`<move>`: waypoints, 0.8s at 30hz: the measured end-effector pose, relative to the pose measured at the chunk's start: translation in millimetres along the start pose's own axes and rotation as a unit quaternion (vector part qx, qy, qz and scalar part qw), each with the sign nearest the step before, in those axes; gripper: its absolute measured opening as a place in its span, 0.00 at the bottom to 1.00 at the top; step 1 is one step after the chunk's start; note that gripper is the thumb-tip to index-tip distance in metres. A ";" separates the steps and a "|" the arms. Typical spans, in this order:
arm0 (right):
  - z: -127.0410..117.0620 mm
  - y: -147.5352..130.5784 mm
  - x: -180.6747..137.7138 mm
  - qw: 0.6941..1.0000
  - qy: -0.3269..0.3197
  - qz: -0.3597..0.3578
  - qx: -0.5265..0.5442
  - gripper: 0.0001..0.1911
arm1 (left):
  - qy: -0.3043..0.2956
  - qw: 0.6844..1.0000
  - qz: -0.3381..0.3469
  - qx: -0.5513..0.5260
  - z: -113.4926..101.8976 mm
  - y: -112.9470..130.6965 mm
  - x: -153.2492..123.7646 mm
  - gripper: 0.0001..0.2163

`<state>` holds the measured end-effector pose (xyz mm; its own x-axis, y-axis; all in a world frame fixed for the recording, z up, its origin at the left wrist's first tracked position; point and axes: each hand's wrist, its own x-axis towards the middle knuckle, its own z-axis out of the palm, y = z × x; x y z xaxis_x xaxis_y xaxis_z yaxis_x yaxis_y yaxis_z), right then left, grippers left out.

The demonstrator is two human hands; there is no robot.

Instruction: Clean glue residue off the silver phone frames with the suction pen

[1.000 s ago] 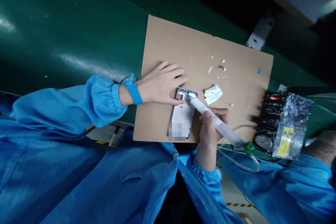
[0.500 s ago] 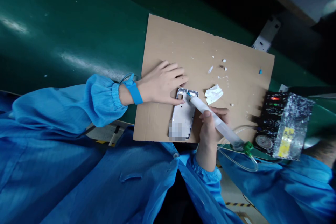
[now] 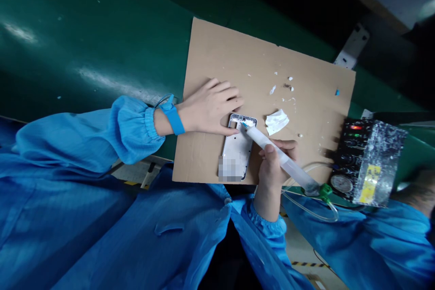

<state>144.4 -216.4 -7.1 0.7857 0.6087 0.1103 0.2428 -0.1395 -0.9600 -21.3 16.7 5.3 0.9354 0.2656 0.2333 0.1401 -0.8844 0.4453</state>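
Observation:
A white metal phone frame (image 3: pixel 238 145) lies on the cardboard sheet (image 3: pixel 210 59), its bottom part blurred out. My left hand (image 3: pixel 214 106) rests spread beside the frame's upper left corner. Its thumb touches the frame's left edge, and the other fingers lie on the cardboard. Held in my right hand (image 3: pixel 273 163) is a translucent dispensing syringe (image 3: pixel 294 170), its barrel tilted to the lower right. The blue needle tip (image 3: pixel 244 124) is at the upper part of the frame; whether it touches the surface I cannot tell. A green adapter (image 3: pixel 325 192) with a clear hose caps the syringe's rear.
A black dispenser box (image 3: pixel 370 163) with a gauge stands at the right. Crumpled white paper (image 3: pixel 277 121) and white crumbs lie on the cardboard. Other metal frames (image 3: pixel 351 47) lie beyond it on the green table (image 3: pixel 142 54). A co-worker's blue sleeve (image 3: pixel 397 231) is at the right.
The syringe has shifted slightly right at its rear, and its needle tip slightly left along the frame's top. Frames beyond the cardboard moved a little to the right. My left hand stayed still.

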 end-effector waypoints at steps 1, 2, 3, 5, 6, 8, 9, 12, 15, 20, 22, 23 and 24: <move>0.1 0.0 0.1 1.000 0.000 0.000 0.000 0.24 | 0.001 1.000 -0.001 -0.002 0.3 -0.1 -0.1 0.23; 0.3 -0.2 0.2 1.000 0.001 0.000 0.002 0.24 | 0.003 1.000 -0.001 -0.006 0.8 -0.3 -0.2 0.23; 0.6 -0.4 0.4 1.000 0.001 0.000 0.006 0.23 | 0.006 1.000 -0.001 -0.009 1.2 -0.4 -0.3 0.23; 1.2 -0.9 0.7 1.000 0.002 0.002 0.015 0.23 | 0.010 1.000 0.000 -0.012 1.9 -0.6 -0.5 0.23; 1.5 -1.1 0.8 1.000 0.004 0.003 0.016 0.23 | 0.011 1.000 0.001 -0.012 2.0 -0.7 -0.6 0.23; 1.8 -1.4 1.1 1.000 0.009 0.002 0.011 0.23 | 0.009 1.000 0.003 -0.008 1.8 -0.6 -0.7 0.23; 1.7 -1.4 1.2 1.000 0.011 0.002 0.008 0.23 | 0.009 1.000 0.003 -0.006 1.6 -0.5 -0.6 0.23; 1.2 -1.2 1.6 1.000 0.016 -0.005 0.014 0.23 | 0.009 1.000 0.001 -0.007 1.1 -0.5 -0.5 0.23; 1.6 -1.4 2.1 0.999 0.019 -0.005 0.025 0.22 | 0.006 1.000 -0.002 -0.009 1.5 -0.8 -0.6 0.23; 7.4 -6.0 4.5 0.998 0.064 -0.010 0.023 0.23 | -0.001 1.000 -0.001 -0.007 1.2 -1.6 -0.4 0.23; 9.3 -8.9 5.7 0.996 0.083 -0.012 0.018 0.23 | -0.007 1.000 -0.004 -0.003 -1.4 -4.7 1.2 0.23; 9.6 -10.2 6.2 0.996 0.091 -0.013 0.015 0.23 | -0.008 1.000 -0.008 -0.003 -3.6 -7.9 2.6 0.24; 9.5 -11.1 6.4 0.995 0.098 -0.012 0.015 0.23 | -0.009 1.000 -0.013 -0.004 -6.5 -12.8 4.5 0.24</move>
<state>141.4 -203.5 1.8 0.8763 0.4479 0.1776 0.2478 -0.1028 -0.9634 -20.9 31.7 6.3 0.9370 0.2813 0.2070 0.1616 -0.8746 0.4570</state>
